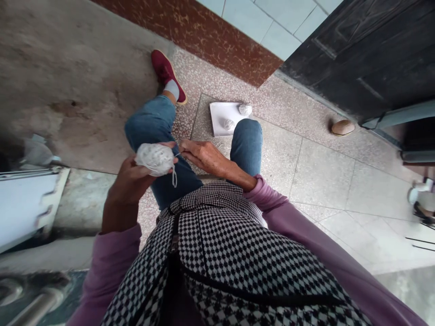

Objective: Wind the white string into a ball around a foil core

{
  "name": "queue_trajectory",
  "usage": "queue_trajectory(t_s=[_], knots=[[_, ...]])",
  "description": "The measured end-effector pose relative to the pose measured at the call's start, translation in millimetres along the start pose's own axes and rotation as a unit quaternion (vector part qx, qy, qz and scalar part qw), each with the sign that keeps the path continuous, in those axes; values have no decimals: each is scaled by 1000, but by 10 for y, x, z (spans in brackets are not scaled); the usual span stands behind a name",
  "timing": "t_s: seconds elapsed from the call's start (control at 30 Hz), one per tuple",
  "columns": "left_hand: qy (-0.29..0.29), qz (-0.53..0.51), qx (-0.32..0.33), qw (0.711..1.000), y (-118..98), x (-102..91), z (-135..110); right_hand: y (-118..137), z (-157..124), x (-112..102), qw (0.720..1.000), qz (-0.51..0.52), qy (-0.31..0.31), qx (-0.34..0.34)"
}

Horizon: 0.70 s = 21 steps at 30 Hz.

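Note:
A ball of white yarn (154,159) rests in my left hand (127,179), with the fingers closed around its underside and far side. From the ball a short loop of yarn hangs down on the right. My right hand (204,155) is just to the right of the ball, thumb and fingers pinched together. A thin strand of yarn (178,154) runs between the ball and those fingertips. Both hands are held over my lap, above my jeans. On the floor in front lies a white tray (217,108) with two smaller white balls, one near its middle (228,124) and one at its right corner (245,109).
My knee (247,140) partly hides the tray's near right side. A brown-red wall base (217,36) runs behind it. At the right are a dark door (367,59) and a rounded tan object (343,127) on the floor. A white panel (27,203) stands at the left.

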<state>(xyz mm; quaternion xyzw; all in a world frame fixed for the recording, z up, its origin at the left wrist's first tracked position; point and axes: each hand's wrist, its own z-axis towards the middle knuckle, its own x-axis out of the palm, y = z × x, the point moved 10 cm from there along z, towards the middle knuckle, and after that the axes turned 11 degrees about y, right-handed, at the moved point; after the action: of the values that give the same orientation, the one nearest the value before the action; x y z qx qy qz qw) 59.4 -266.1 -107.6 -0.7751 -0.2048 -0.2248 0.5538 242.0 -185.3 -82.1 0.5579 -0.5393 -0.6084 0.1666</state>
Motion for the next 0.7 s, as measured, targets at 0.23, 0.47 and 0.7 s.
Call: queue_trajectory(t_s=[0.23,0.47,0.7], knots=[[15,-18,-49,999,192,66,0,2,-200,-199,993,103,-42,-26],[-25,-44,-18,999,117,68,-9,-204,-384,-266,974,171,-147,21],[-35,-18,-25,999,85,158,40,-113,-411,-368,984,64,-168,18]])
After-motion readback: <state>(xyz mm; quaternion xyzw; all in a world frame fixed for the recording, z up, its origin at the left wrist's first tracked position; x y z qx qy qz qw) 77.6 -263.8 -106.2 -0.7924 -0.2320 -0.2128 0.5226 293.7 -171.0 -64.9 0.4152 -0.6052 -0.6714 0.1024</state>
